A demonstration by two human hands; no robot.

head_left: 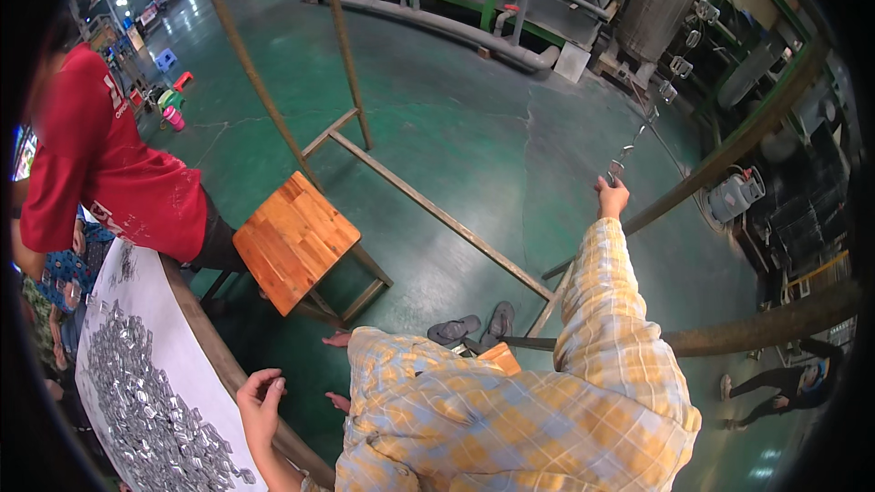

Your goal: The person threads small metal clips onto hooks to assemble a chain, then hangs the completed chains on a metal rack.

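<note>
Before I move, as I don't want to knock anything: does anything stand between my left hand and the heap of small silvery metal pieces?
Nothing visible stands in the way: only a strip of white tabletop lies between your left hand and the heap of small silvery metal pieces.

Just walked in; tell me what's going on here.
The person's right hand, arm stretched out, grips the lower end of a string of silvery pieces. The left hand, loosely curled, is by the edge of a white-topped table; nothing shows in it. A heap of metal pieces lies there, with a co-worker in red nearby.
</note>
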